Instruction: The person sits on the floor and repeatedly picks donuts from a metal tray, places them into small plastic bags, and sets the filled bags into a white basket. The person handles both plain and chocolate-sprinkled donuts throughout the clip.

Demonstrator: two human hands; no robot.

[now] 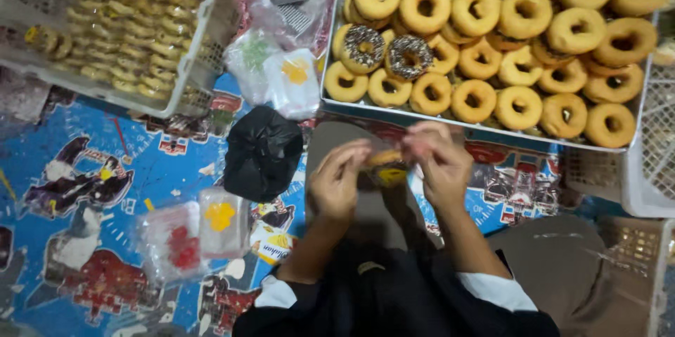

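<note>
My left hand [337,181] and my right hand [439,161] meet over my lap, both gripping one doughnut in a clear plastic wrapper [385,165]. The doughnut is blurred and partly hidden by my fingers. Just beyond my hands lies a large tray [450,124] filled with several plain glazed doughnuts [520,13]. Two doughnuts with dark sprinkles [409,55] sit near the tray's left side.
A white crate [200,41] with several small packed pastries stands at the far left. A black plastic bag [261,153] lies on the blue patterned mat [84,168]. Clear wrappers [292,80] lie by the crate, more packets [190,235] at my left. White baskets [654,161] stand on the right.
</note>
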